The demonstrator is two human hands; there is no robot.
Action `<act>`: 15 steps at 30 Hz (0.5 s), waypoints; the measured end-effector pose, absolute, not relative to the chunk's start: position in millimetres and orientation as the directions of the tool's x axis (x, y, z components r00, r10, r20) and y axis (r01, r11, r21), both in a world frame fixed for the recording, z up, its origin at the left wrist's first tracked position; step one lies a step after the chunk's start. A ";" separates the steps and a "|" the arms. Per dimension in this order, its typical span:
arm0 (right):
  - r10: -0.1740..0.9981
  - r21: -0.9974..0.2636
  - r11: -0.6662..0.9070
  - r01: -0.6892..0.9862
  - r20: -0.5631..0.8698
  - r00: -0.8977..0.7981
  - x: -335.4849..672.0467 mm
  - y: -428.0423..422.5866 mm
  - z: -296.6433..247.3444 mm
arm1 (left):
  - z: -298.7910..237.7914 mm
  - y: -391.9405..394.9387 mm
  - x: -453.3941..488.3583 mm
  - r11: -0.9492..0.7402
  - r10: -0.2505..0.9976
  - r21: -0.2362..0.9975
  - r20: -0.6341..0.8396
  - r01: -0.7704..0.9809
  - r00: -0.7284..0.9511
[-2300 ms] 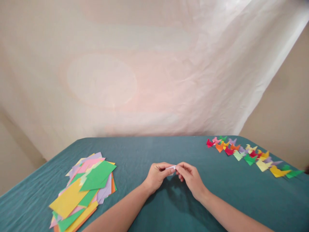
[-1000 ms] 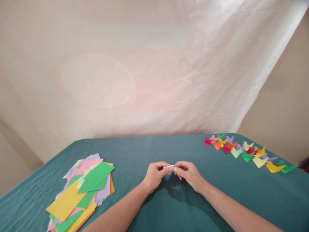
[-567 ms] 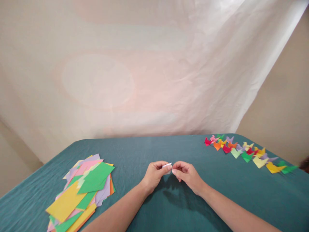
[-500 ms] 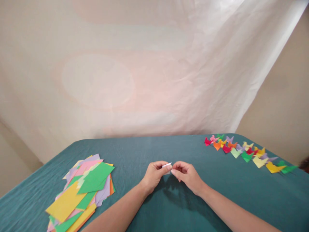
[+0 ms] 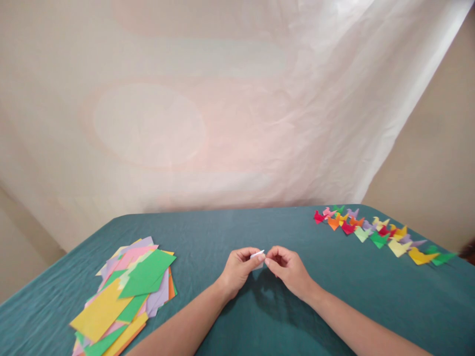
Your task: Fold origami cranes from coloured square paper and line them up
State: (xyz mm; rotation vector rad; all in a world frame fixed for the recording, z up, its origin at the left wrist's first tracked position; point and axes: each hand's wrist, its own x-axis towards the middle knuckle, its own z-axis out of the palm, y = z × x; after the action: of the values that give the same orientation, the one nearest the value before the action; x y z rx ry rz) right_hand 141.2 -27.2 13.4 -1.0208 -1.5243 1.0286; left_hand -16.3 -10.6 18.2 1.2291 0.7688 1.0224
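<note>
A small folded piece of pale, whitish-lilac paper (image 5: 257, 254) is pinched between the thumb and fingers of my left hand (image 5: 239, 269), just above the table. One narrow point of it sticks up past the thumb. My right hand (image 5: 287, 269) is closed in a pinch at the paper's right edge, its thumb and fingertips close against it. The fingers cover most of the folded paper, so its full shape is hidden.
Loose coloured paper sheets (image 5: 107, 311) lie in an overlapping pile on the left. Several small folded paper birds (image 5: 379, 239) stand in rows at the right of the green-covered table (image 5: 208, 232). A pale cloth (image 5: 237, 123) hangs behind the table.
My hands stay almost in place, with the fingertips shifting slightly at the right end of the folded paper. The sheets and paper birds have not moved.
</note>
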 end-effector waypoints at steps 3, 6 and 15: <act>0.946 -0.935 0.316 0.162 0.297 -0.129 142.6 -26.4 12.1 | 17.7 -11.4 -14.8 0.018 0.933 0.980 0.054 -0.197 0.355; 0.934 -0.904 0.358 0.234 0.343 -0.103 143.1 -26.8 11.6 | 17.3 -11.9 -13.8 0.027 0.934 0.979 0.048 -0.203 0.353; 0.873 -0.808 0.485 0.336 0.470 -0.130 141.1 -29.7 14.2 | 14.8 -8.9 -14.0 0.039 0.949 0.979 0.025 -0.198 0.314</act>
State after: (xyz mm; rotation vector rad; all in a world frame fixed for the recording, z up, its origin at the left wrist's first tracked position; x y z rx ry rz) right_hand 141.1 -29.7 14.2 -1.0416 -1.6979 0.6501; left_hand -14.0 -8.9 14.8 1.1903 0.8321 1.0566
